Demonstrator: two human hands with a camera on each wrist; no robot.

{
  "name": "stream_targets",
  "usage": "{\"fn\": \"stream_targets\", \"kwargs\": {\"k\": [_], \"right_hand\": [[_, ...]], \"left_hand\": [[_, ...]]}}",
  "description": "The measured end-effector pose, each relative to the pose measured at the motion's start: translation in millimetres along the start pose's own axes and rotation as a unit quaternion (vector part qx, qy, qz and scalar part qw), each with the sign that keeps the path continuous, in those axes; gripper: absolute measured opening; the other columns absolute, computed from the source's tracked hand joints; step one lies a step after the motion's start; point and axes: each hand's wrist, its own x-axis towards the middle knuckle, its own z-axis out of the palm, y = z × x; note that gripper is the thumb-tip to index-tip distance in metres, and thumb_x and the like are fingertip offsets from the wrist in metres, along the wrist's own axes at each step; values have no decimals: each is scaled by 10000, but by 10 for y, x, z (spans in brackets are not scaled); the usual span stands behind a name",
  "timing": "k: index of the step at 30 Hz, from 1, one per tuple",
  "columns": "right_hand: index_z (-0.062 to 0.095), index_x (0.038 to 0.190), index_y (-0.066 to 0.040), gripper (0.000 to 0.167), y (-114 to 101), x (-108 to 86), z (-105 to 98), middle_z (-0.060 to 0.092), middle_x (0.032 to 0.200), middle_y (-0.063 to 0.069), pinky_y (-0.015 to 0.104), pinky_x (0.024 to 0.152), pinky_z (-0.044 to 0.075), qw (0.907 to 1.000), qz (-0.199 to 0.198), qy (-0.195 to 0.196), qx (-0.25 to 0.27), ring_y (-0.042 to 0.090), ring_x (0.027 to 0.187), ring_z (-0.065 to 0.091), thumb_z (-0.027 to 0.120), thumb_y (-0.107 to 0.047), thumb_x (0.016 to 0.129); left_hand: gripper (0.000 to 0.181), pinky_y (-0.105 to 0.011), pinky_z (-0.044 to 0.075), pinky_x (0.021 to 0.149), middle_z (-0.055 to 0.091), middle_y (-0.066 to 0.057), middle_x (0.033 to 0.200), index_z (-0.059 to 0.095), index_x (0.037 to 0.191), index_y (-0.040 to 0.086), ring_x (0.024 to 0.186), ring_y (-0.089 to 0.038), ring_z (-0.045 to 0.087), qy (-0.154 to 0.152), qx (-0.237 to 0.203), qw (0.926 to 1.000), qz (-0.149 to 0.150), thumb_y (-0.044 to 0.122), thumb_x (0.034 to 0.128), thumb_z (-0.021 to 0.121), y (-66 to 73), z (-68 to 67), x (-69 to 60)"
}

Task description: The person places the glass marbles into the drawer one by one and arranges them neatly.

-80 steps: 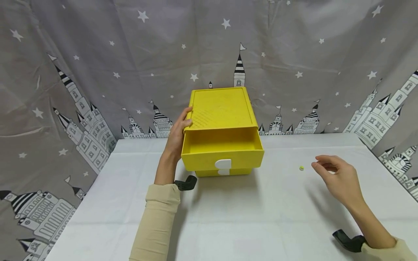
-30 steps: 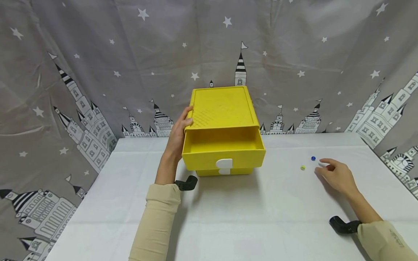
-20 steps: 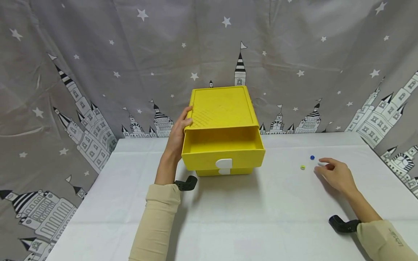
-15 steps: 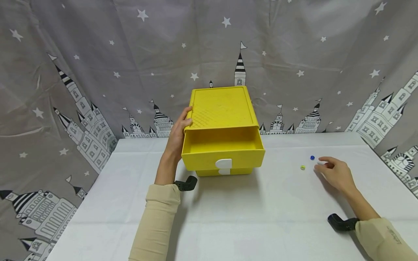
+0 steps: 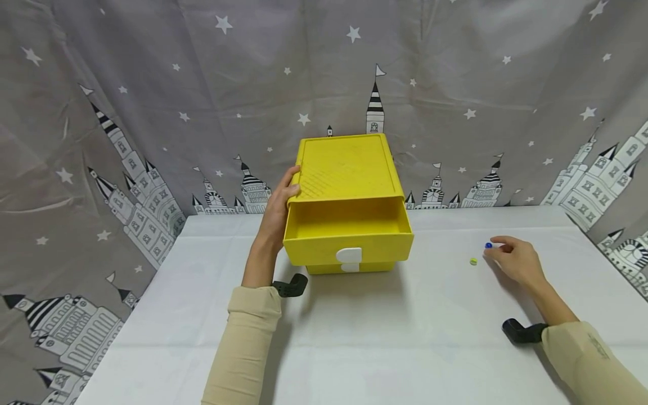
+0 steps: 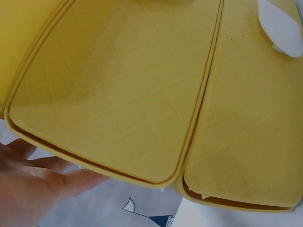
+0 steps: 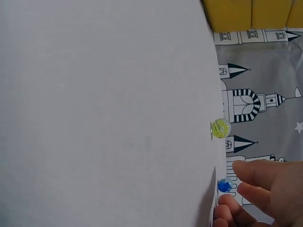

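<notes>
Centre in the head view stands a yellow drawer box [image 5: 349, 169], its upper drawer [image 5: 349, 248] pulled out with nothing seen inside. My left hand [image 5: 275, 216] rests against the box's left side; in the left wrist view its fingers [image 6: 80, 182] lie fairly straight along that side. On the right, my right hand [image 5: 518, 261] is at a blue marble [image 5: 488, 245], with thumb and index finger apart on either side of it. The right wrist view shows a small gap between fingers and blue marble [image 7: 225, 185]. A yellow-green marble [image 5: 473, 261] lies just nearer and left.
A white cloth [image 5: 405, 349] covers the table. Behind it hangs a grey curtain [image 5: 202, 84] printed with stars and castles. A lower drawer [image 5: 374, 267] of the box is pushed in beneath the open one. Each wrist wears a black camera.
Out of sight at first, the blue marble shows on the cloth from one second ago. My right hand has moved left until its fingertips flank it. The left hand keeps its place.
</notes>
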Motion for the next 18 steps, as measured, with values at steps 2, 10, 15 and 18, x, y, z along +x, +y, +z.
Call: {"fn": "stream_targets", "kwargs": {"k": [2,10,15,18], "right_hand": [[537,1283,121,471,-3,26,-1,579,1035,312,418,709,405,9999,101,-111,-57,399,887,530,630,-176,930],[553,1261,130,452,-14,132,27,557,1112,342,522,783,423,9994,172,-284,-95,435,948,520,620,-173,932],[619,1146,129,363,18,124,36,592,1107,341,569,842,393,9994,239,-234,-127,471,998,525,637,-153,918],[637,1089,129,329,32,110,33,612,1084,332,568,844,391,9993,257,-206,-148,477,1004,533,647,-149,914]], "left_hand": [[552,-330,426,935,441,-68,1377,380,1493,201,1106,-207,505,0,22,10000,1,275,950,448,1,1,2],[548,-337,410,952,426,-68,1403,389,1490,203,1121,-213,494,159,107,9998,54,278,951,448,7,-46,-20],[536,-365,391,987,405,-60,1441,391,1484,187,1180,-222,470,57,156,9998,83,274,957,442,2,-26,-19],[542,-386,363,1024,360,-34,1493,377,1493,185,1242,-216,434,11,224,9997,82,279,963,439,5,-12,-18]]}}
